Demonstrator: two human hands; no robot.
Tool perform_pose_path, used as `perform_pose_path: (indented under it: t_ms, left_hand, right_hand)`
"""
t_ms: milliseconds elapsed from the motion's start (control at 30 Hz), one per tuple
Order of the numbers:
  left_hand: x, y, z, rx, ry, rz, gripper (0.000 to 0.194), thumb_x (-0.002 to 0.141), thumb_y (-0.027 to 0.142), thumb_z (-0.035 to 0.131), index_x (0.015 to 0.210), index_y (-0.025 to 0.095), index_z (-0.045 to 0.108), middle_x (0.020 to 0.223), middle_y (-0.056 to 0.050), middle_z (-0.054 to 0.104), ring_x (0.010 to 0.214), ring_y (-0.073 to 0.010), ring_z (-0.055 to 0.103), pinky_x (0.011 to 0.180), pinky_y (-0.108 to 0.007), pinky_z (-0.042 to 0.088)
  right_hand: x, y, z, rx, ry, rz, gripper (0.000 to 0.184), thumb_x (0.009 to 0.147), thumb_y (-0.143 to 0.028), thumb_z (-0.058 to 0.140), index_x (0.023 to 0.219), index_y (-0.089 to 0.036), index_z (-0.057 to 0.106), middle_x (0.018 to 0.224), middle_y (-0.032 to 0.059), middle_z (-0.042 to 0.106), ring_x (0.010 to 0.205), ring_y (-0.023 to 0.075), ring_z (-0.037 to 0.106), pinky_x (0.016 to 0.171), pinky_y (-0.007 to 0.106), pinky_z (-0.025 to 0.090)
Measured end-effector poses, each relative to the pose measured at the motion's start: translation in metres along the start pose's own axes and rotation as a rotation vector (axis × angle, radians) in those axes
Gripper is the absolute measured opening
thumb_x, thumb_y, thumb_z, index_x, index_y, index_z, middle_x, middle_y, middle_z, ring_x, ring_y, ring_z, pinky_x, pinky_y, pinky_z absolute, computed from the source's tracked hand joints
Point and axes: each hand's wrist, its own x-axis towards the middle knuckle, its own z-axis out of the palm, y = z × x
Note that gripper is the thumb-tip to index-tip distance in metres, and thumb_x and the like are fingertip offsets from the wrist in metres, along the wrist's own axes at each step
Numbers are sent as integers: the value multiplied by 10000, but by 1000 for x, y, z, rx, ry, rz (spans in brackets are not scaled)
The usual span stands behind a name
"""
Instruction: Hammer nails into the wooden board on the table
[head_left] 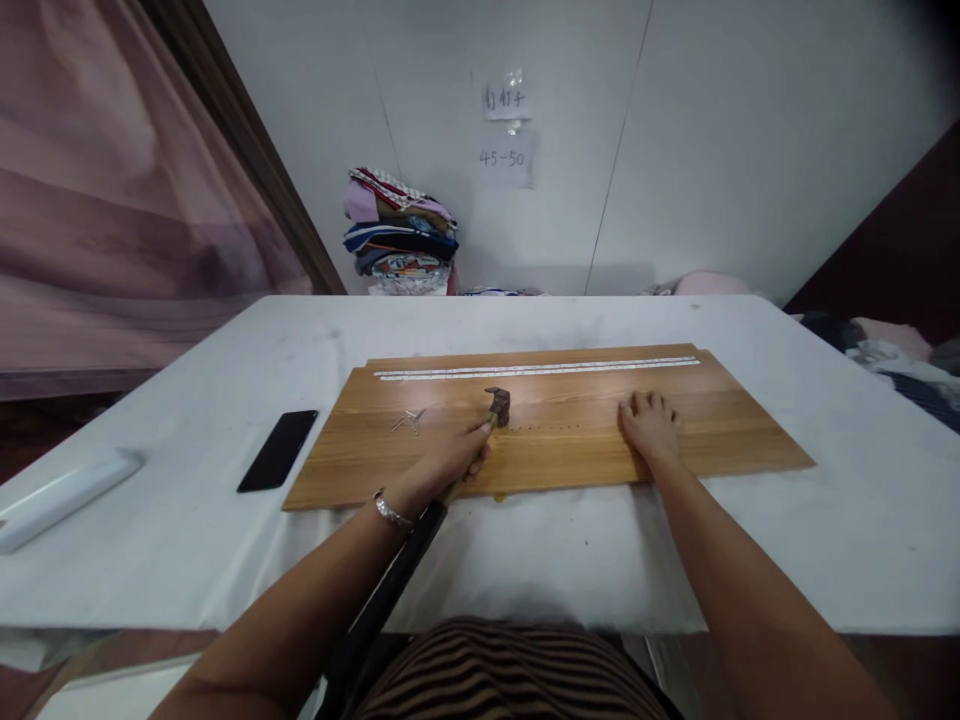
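Note:
My left hand point(454, 458) is closed around the handle of a claw hammer point(499, 403), its rusty head over the middle of a wooden board point(720, 430). The black grip of the handle runs back under my left forearm. Just right of the hammer head, a row of small dark marks point(551, 428) crosses the board; I cannot tell whether they are nails or holes. Several loose nails point(410, 420) lie left of the hammer. My right hand point(651, 428) rests on the board's right half, fingers apart and holding nothing.
Two white strips point(536, 369) run along the board's far side. A black phone point(278, 451) lies left of the board on the white-covered table point(840, 540), with a white elongated object point(67, 497) farther left. Folded cloths point(405, 235) are stacked by the wall.

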Motion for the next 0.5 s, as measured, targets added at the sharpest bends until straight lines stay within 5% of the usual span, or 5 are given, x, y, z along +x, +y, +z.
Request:
perform_pose_path:
  t_ms: [300,500]
  left_hand:
    - [0,-1,-2,-32,-14,70,283,989,494,516,1031,217,563,650,62,506,412,-63,390,389,-173,305]
    - [3,-4,0,41,17,-56,366,1026,504,437,841,202,529,555,61,443,401,-73,348,399,-193,293]
  right_hand:
    - [4,3,6,2,9,-7,539,1036,-431,290,1360,-170,632,1480,218,549,1381,358,441,1095,546,336]
    - [1,1,3,3,8,-3,526,1038,-424,307,1360,-161,630,1485,206,552,1388,348,447,1117,538,327]
